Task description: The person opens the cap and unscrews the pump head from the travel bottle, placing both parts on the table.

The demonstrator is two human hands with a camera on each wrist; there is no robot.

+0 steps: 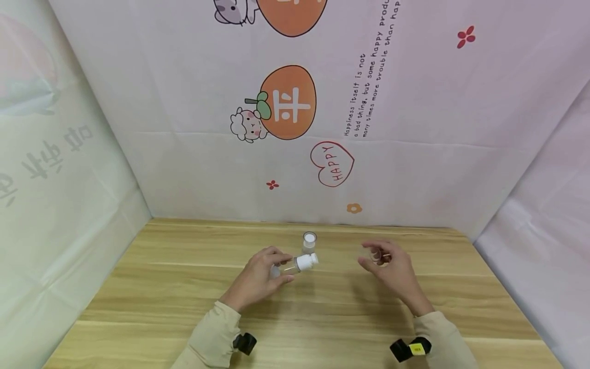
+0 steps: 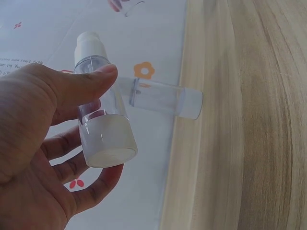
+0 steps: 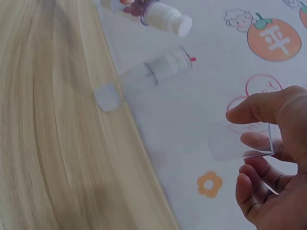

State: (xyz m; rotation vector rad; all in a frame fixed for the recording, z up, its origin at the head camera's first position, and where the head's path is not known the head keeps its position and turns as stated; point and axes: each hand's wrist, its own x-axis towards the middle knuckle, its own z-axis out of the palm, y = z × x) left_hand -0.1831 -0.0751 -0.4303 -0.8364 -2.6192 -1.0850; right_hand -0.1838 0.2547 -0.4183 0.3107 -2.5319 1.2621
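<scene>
My left hand [image 1: 258,274] grips a small clear pump bottle [image 2: 106,140] with a white pump head [image 1: 305,262] and a white base. In the head view it is tipped sideways, pump head to the right; the left wrist view shows the thumb across its clear body. A clear plastic cap [image 3: 232,141] is pinched between the thumb and fingers of my right hand [image 1: 397,270], apart from the bottle. Behind the held bottle a second bottle [image 1: 309,248] of similar look stands upright on the table, its clear upper part over a white base [image 2: 192,103].
Beneath both hands lies a wood-grain table [image 1: 322,318]. A white printed cloth [image 1: 193,169] hangs along the table's back edge, and more pale cloth [image 1: 74,215] closes in the left and right sides.
</scene>
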